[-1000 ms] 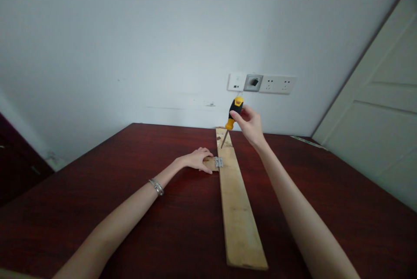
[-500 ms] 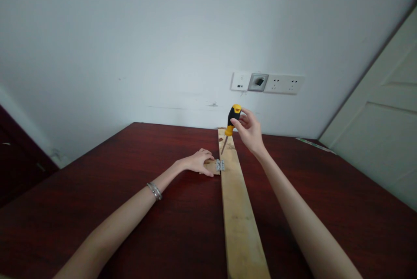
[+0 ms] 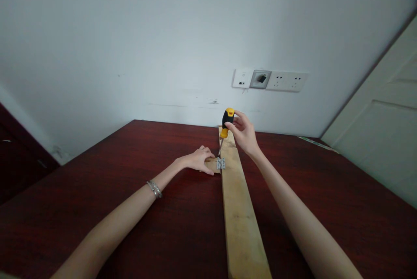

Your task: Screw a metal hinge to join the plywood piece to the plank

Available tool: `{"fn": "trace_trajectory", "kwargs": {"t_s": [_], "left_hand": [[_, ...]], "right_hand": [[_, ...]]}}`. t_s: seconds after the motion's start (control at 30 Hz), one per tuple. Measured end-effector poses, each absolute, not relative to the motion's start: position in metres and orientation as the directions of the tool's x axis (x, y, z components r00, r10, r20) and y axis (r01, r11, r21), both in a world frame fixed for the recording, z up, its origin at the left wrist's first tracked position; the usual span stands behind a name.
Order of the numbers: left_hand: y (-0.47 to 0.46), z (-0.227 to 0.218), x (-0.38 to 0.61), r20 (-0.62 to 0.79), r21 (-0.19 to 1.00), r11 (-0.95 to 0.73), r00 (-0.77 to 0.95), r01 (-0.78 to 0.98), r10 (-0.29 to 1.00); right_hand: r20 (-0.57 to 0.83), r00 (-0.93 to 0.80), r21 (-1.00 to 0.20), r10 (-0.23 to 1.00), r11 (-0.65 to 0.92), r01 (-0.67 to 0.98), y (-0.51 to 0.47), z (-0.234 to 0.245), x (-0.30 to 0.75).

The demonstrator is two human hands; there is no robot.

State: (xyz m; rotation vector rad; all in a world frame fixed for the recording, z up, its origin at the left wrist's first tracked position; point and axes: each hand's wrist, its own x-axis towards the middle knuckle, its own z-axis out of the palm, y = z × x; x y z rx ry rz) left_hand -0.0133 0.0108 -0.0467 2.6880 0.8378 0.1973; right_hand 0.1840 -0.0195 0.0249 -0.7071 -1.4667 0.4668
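Observation:
A long pale wooden plank point(image 3: 239, 209) lies lengthwise on the dark red table point(image 3: 176, 222). A small wooden block point(image 3: 212, 164) sits against its left edge, joined to it by a small metal hinge point(image 3: 220, 164). My left hand point(image 3: 197, 160) rests on the block, fingers curled over it, holding it down. My right hand point(image 3: 243, 133) grips a yellow and black screwdriver point(image 3: 225, 124) by the handle, tilted, with its tip down near the hinge. A silver bracelet point(image 3: 155, 188) is on my left wrist.
A white wall stands right behind the table with a row of sockets point(image 3: 270, 80). A pale door point(image 3: 381, 127) is at the right. A dark cabinet point(image 3: 19, 157) stands at the left edge. A thin strip point(image 3: 317, 143) lies at the table's far right.
My right hand has brought the screwdriver down and to the left, so its tip now sits close to the hinge. My left hand has stayed on the block.

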Motion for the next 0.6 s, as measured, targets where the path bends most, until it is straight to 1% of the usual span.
{"fn": "trace_trajectory", "kwargs": {"t_s": [0.37,0.6], "left_hand": [[0.0109,-0.0466,-0.0141,0.018,0.324,-0.774,0.814,0.544,0.580],[0.0098,-0.0440,-0.0139,-0.010,0.320,-0.765,0.809,0.559,0.587]], "right_hand": [[0.724,0.083,-0.689,0.684,0.717,0.101,-0.0182,0.0235,0.1837],[0.719,0.078,-0.695,0.691,0.711,0.110,-0.0182,0.0224,0.1836]]}}
